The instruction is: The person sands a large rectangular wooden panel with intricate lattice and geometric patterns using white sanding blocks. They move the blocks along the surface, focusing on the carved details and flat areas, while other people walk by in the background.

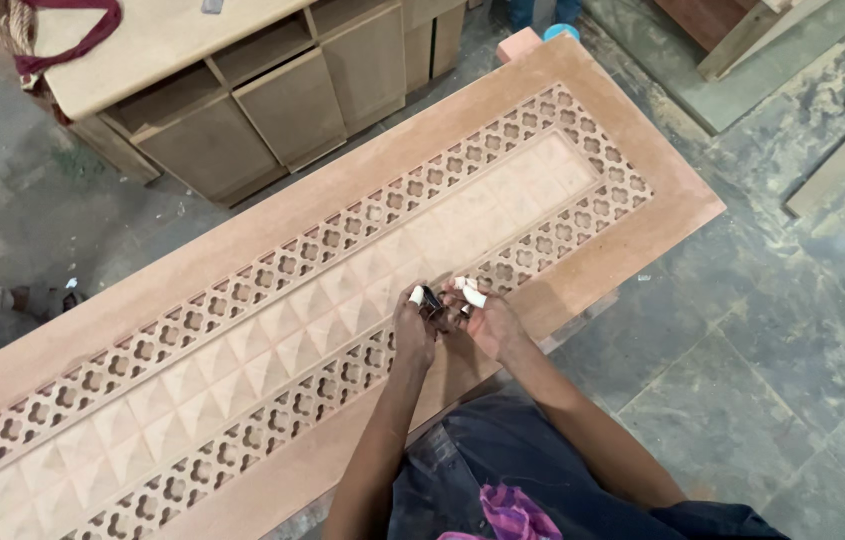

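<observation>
Both hands meet over the near edge of a long carved wooden door panel [343,270], which lies flat and runs from the seven o'clock corner of the view up toward one o'clock. The left hand [415,330] is clenched around a small dark object [433,303], and the right hand [488,320] pinches the same object from the other side, so it sits between them just above the lattice border [363,365] of cut-out flowers. White wrappings show on the fingertips [474,294] of both hands. What the object is cannot be told; it is too small and mostly covered. The raised pyramid field [273,350] fills the panel's middle, untouched. A plain cabinet [273,100] stands beyond the panel at eleven o'clock, and the stone floor [763,330] is dusty at three o'clock. In my judgement the risk lies in the grip: the piece is tiny and shared between two hands, so a slip could drop it through a lattice opening or onto the floor, and the wrapped fingertips may dull the feel needed to catch it.
</observation>
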